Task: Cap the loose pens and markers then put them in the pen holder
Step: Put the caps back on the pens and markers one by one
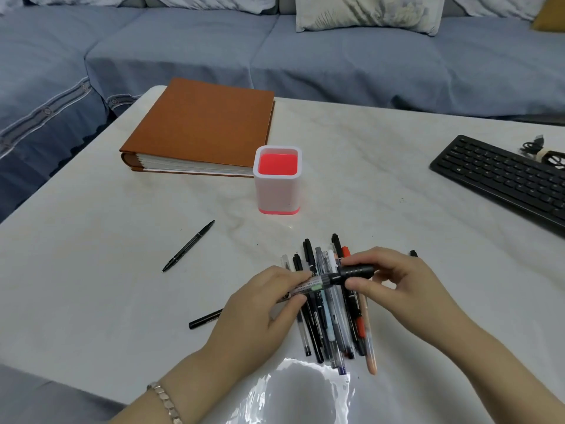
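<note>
Both hands hold one marker (318, 282) level above a pile of several pens and markers (331, 313) on the white table. My left hand (260, 313) grips the marker's printed barrel. My right hand (394, 280) pinches its black cap (357, 271), which sits on the marker's right end. The white pen holder (277, 191) with a red inside stands upright beyond the pile, apart from both hands. A thin black pen (189, 246) lies alone to the left. Another black pen (204, 319) pokes out from under my left hand. A small black cap (413, 254) lies right of my right hand.
A thick brown album (201, 130) lies at the back left of the table (91, 270). A black keyboard (501, 175) and a coiled cable (541, 149) sit at the right edge. A blue sofa (275, 56) with cushions runs behind. Glare shines at the table's near edge.
</note>
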